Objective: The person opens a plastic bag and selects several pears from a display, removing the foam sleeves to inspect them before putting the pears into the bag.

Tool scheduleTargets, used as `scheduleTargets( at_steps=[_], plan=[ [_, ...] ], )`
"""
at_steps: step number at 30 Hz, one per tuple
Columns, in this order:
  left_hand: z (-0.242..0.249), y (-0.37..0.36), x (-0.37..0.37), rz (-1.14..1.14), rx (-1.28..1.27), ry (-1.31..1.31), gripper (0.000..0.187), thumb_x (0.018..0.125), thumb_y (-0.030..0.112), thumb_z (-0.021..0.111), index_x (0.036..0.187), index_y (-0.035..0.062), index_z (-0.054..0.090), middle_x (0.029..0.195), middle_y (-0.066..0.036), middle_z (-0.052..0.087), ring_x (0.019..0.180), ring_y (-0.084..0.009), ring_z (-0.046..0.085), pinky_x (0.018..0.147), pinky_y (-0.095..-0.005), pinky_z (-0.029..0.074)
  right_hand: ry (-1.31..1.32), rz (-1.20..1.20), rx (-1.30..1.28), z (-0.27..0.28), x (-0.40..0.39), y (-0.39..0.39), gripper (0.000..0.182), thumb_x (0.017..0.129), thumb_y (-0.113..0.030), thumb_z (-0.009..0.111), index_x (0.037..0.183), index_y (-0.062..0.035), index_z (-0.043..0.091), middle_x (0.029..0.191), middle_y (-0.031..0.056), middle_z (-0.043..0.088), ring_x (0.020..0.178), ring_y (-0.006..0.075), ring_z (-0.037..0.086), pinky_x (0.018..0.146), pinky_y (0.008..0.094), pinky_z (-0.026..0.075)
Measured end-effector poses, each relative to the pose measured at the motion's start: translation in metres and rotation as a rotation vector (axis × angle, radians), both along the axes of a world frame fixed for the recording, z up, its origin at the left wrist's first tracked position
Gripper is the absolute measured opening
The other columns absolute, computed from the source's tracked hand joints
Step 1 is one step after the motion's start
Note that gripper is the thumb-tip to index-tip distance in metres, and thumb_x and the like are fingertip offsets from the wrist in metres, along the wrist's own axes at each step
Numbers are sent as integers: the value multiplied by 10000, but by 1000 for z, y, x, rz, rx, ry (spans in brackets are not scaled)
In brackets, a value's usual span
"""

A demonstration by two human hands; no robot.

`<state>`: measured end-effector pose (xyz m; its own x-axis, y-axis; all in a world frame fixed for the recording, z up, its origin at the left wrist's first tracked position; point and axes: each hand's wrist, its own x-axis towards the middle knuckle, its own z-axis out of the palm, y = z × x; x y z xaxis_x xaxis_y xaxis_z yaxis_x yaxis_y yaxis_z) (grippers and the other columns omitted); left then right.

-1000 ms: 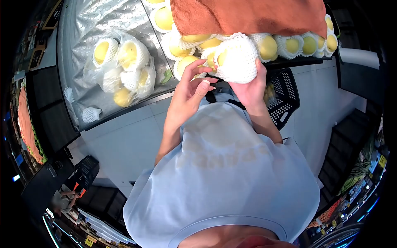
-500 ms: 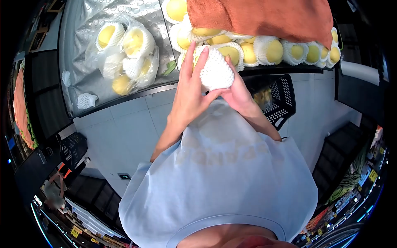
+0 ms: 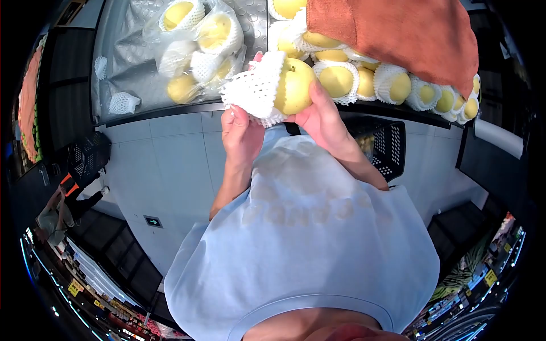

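A yellow pear with a short stem is held in front of my chest, near the stand's front edge. White foam netting covers its left part, while the right part is bare. My right hand is closed around the bare side, thumb along its edge. At the other end, my left hand grips the netting between thumb and fingers; some of its fingers are hidden behind it.
A clear plastic bag of netted pears lies on the metal stand. Netted pears sit right, partly under an orange cloth. A loose net lies left. A black basket stands below; another person is at far left.
The netting has shifted left off the pear, baring its yellow skin. My left hand has moved from the pear's side to the net's end. The view has shifted slightly.
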<state>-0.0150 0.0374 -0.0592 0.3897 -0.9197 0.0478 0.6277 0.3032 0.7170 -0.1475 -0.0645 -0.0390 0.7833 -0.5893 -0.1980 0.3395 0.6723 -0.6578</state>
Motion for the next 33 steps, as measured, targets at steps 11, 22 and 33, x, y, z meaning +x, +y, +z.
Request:
scheduleTargets(
  at_steps=[11, 22, 33],
  plan=[
    [20, 6, 14, 156, -50, 306, 527, 1057, 405, 323, 1519, 153, 310, 1592, -102, 270, 1472, -319, 224, 1192, -559, 189, -463, 232, 784, -31, 5, -15, 876, 926, -744, 300, 1495, -78, 307, 1460, 272, 394, 1266, 507, 477, 935, 572, 532],
    [19, 36, 41, 442, -7, 436, 411, 1038, 380, 418, 1396, 190, 487, 1499, -116, 408, 1438, -364, 253, 1167, -620, 191, -613, 508, 599, -47, 21, -13, 859, 886, -625, 560, 1492, -81, 289, 1392, 365, 385, 1146, 438, 592, 639, 364, 641],
    [2, 49, 38, 288, -29, 388, 479, 1052, 382, 353, 1464, 143, 408, 1509, -154, 397, 1423, -389, 305, 1150, -598, 257, -78, 183, -1066, 34, 37, -27, 934, 559, -74, 913, 1381, -71, 470, 1354, 99, 515, 1263, 241, 505, 1050, 370, 426]
  ],
)
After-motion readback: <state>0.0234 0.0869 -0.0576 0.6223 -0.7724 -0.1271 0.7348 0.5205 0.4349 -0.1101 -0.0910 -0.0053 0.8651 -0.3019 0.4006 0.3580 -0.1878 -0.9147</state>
